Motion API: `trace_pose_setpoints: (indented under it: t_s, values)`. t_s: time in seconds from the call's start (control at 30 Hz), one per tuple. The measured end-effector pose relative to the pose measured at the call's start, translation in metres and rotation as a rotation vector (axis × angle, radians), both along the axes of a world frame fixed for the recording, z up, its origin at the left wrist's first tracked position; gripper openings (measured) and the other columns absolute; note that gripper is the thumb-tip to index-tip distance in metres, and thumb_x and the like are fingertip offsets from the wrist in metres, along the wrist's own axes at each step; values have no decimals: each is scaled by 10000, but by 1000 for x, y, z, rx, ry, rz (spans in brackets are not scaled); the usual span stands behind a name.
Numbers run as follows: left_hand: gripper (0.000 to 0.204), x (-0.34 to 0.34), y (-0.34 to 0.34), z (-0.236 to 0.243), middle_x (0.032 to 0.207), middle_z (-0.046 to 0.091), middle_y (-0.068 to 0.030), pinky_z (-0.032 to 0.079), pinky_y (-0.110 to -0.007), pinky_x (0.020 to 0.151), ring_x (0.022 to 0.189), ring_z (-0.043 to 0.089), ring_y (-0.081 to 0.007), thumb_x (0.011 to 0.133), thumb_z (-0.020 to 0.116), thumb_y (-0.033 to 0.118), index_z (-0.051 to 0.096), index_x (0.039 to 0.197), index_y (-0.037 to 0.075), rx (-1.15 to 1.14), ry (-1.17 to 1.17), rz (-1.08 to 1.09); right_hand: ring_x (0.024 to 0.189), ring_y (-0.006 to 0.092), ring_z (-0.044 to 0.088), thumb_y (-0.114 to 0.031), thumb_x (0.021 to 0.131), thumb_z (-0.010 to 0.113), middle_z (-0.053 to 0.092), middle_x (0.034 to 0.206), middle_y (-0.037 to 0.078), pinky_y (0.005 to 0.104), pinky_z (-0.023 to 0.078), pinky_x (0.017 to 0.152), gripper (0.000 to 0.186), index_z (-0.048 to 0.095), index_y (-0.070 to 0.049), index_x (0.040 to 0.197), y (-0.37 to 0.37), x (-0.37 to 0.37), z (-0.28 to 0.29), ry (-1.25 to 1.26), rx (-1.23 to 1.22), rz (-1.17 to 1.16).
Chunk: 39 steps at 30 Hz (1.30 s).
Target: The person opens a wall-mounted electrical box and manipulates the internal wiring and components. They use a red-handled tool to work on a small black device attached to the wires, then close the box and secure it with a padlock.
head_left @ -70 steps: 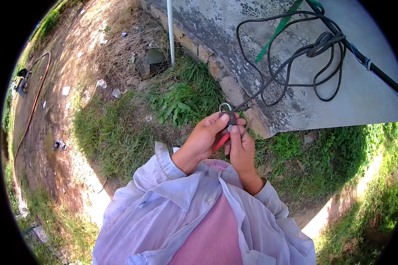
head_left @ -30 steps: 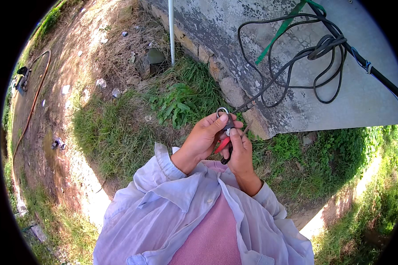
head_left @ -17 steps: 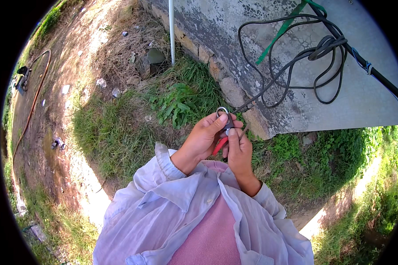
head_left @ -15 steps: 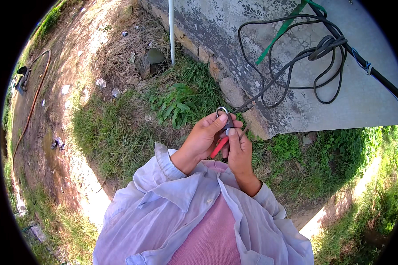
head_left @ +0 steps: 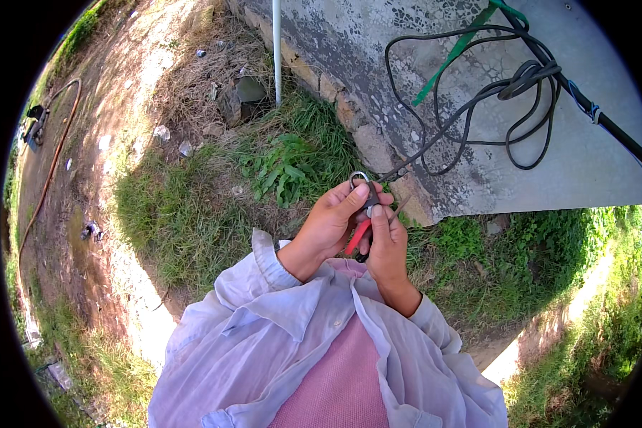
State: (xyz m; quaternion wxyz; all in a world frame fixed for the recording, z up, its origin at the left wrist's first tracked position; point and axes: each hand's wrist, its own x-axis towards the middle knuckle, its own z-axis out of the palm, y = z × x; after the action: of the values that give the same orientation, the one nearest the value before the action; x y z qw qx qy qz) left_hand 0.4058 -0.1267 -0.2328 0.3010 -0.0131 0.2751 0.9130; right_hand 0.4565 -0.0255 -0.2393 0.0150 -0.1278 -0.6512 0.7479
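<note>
In front of my chest my left hand (head_left: 333,217) is closed round a padlock, thumb on its dark body (head_left: 373,196). Its silver shackle (head_left: 359,176) points up and away from me. My right hand (head_left: 389,246) pinches a bunch of keys at the padlock's lower end, with the thumb over a small silver piece. A red strip (head_left: 357,237) and a black piece (head_left: 362,257) hang from the bunch between both hands. A thin pointed piece (head_left: 404,203) sticks out past the right fingers; its kind is unclear. The fingers hide how the key meets the lock.
On the right, a concrete slab (head_left: 592,171) with a broken stone edge bears a looped black cable (head_left: 471,107), a thick black pipe (head_left: 620,135) and a green strap (head_left: 449,57). A white pole (head_left: 277,53) stands ahead. Grass, litter and a brown hose (head_left: 50,167) lie left.
The red strip has swung slightly to the right and the black piece below it now shows. Both hands stay almost in place, still together at the padlock.
</note>
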Motion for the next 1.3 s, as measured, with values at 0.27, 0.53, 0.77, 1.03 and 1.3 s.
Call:
trace_pose_setpoints:
  t_s: [0.27,0.53,0.77,1.03,1.3]
  values:
    - [254,1,1,-4,1018,590,-121,519,-281,644,855,610,-196,918,474,261,494,1032,36,-39,30,1,436,26,372,-264,947,386,472,587,-33,174,272,395,275,538,-50,862,-2,-1,3,22,0,-22]
    - [267,1,2,2,1061,575,-138,491,-343,778,900,584,-209,916,475,269,494,1043,35,10,31,2,430,35,382,-284,939,402,489,581,-22,175,291,398,308,556,-43,826,4,-2,2,-93,-223,-30]
    - [248,1,2,-5,1041,585,-115,483,-319,791,866,590,-176,926,457,263,487,1030,41,-17,40,20,417,42,398,-293,940,403,504,574,-12,184,297,382,319,566,-42,829,2,-2,10,-60,-15,2]
    - [257,1,2,-9,1086,572,-146,464,-357,844,945,568,-205,909,489,259,506,1039,38,10,38,-6,415,50,403,-300,939,406,519,601,14,184,302,374,308,553,-43,853,5,-3,-7,-45,-115,-21]
    - [254,2,5,-4,1045,586,-116,500,-299,727,854,589,-161,917,475,270,495,1024,41,-11,41,44,433,38,402,-267,948,389,484,569,-11,180,294,392,299,546,-35,845,1,-2,0,26,47,1]
